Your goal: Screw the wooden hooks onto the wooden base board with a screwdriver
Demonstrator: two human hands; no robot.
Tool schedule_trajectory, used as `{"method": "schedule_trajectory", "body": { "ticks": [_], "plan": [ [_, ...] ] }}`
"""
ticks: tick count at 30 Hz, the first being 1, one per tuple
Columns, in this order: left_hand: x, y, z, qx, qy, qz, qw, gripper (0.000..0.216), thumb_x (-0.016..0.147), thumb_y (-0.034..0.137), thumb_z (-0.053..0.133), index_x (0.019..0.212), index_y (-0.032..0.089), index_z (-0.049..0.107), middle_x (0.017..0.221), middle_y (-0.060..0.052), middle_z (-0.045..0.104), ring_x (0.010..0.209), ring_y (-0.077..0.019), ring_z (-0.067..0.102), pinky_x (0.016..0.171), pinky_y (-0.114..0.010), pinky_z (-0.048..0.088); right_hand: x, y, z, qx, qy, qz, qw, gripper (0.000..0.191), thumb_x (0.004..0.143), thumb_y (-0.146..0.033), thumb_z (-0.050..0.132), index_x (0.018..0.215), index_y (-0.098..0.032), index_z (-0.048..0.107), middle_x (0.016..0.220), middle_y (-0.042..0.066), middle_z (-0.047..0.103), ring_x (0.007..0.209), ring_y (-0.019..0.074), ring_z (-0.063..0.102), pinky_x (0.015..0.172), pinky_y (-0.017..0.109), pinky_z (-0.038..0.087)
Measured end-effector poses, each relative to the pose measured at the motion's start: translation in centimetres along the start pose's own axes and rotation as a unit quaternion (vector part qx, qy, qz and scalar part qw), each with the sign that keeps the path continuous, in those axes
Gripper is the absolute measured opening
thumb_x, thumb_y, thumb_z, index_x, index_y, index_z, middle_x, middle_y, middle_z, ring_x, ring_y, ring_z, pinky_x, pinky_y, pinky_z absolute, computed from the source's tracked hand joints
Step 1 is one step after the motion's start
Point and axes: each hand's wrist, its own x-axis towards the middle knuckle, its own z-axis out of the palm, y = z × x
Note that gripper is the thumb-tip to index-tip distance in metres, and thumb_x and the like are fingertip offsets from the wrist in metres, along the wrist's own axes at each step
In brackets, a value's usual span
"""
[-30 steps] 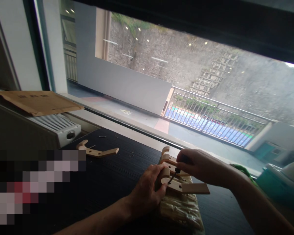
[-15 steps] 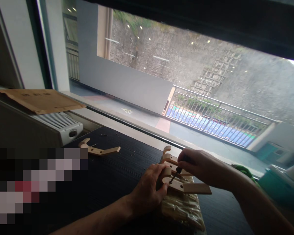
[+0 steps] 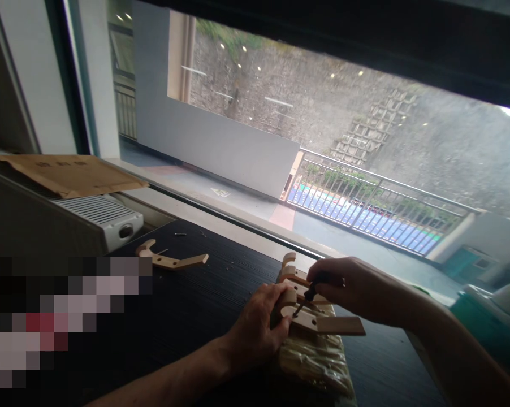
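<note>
My left hand [image 3: 257,325] is closed around the curved end of a light wooden hook piece [image 3: 323,322], pressing it down on a plastic-wrapped bundle [image 3: 316,362]. My right hand [image 3: 357,288] grips a small screwdriver [image 3: 306,298] whose tip meets the top of that piece. More hook-shaped wooden pieces [image 3: 292,274] are stacked just behind it. All of this rests on a dark table [image 3: 187,305].
Another wooden hook piece [image 3: 170,259] lies alone further left on the table, with small screws [image 3: 179,233] beyond it. A white radiator [image 3: 106,217] under a cardboard sheet [image 3: 68,174] stands at the left. A teal object [image 3: 488,322] sits at the right edge. A window runs along the back.
My right hand has shifted slightly on the screwdriver, and the view has shifted a little. My left hand and the wooden piece stay where they were.
</note>
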Motion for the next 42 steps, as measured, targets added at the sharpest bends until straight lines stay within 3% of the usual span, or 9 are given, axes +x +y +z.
{"method": "schedule_trajectory", "body": {
  "ticks": [4, 11, 25, 35, 42],
  "plan": [
    [0.0, -0.1, 0.1, -0.002, -0.004, -0.001, 1.0, 0.046, 0.077, 0.014, 0.055, 0.122, 0.015, 0.046, 0.114, -0.011, 0.056, 0.108, -0.0232, 0.052, 0.099, -0.039, 0.041, 0.1, 0.3, 0.2, 0.005, 0.001, -0.002, 1.0, 0.015, 0.085, -0.028, 0.049, 0.091, -0.026, 0.063, 0.078, -0.002, 0.066, 0.065, 0.0118, 0.055, 0.057, 0.024, 0.038],
    [0.1, 0.1, 0.0, -0.003, -0.003, 0.001, 1.0, 0.044, 0.077, 0.014, 0.054, 0.121, 0.017, 0.046, 0.112, -0.009, 0.057, 0.105, -0.0227, 0.053, 0.097, -0.039, 0.042, 0.5, 0.8, 0.6, 0.002, 0.008, 0.019, 1.0, 0.03, 0.088, -0.046, 0.044, 0.088, -0.023, 0.063, 0.074, 0.0, 0.066, 0.059, 0.0118, 0.051, 0.053, 0.025, 0.037],
    [0.1, 0.2, -0.1, 0.004, -0.004, -0.007, 1.0, 0.046, 0.077, 0.014, 0.055, 0.122, 0.018, 0.046, 0.116, -0.01, 0.056, 0.109, -0.0236, 0.052, 0.099, -0.041, 0.04, 0.1, 0.0, 0.2, 0.029, -0.015, -0.014, 0.999, 0.016, 0.083, -0.03, 0.052, 0.089, -0.024, 0.065, 0.073, -0.001, 0.065, 0.06, 0.0109, 0.053, 0.053, 0.022, 0.037],
    [0.1, 0.3, -0.1, 0.006, 0.001, -0.011, 1.0, 0.044, 0.076, 0.013, 0.054, 0.12, 0.014, 0.048, 0.11, -0.011, 0.058, 0.103, -0.023, 0.053, 0.095, -0.039, 0.043, 0.7, 0.7, 1.1, -0.006, 0.017, 0.032, 0.999, 0.032, 0.088, -0.047, 0.042, 0.086, -0.021, 0.061, 0.074, 0.001, 0.064, 0.06, 0.0124, 0.052, 0.052, 0.024, 0.035],
    [0.1, 0.4, -0.2, 0.002, 0.003, -0.005, 1.0, 0.044, 0.076, 0.013, 0.054, 0.12, 0.017, 0.049, 0.112, -0.01, 0.058, 0.106, -0.0234, 0.052, 0.097, -0.039, 0.041, 0.2, -0.1, 0.4, -0.004, 0.009, 0.01, 1.0, 0.028, 0.086, -0.045, 0.047, 0.093, -0.022, 0.062, 0.069, 0.0, 0.062, 0.055, 0.0105, 0.049, 0.048, 0.023, 0.031]
  ]
}}
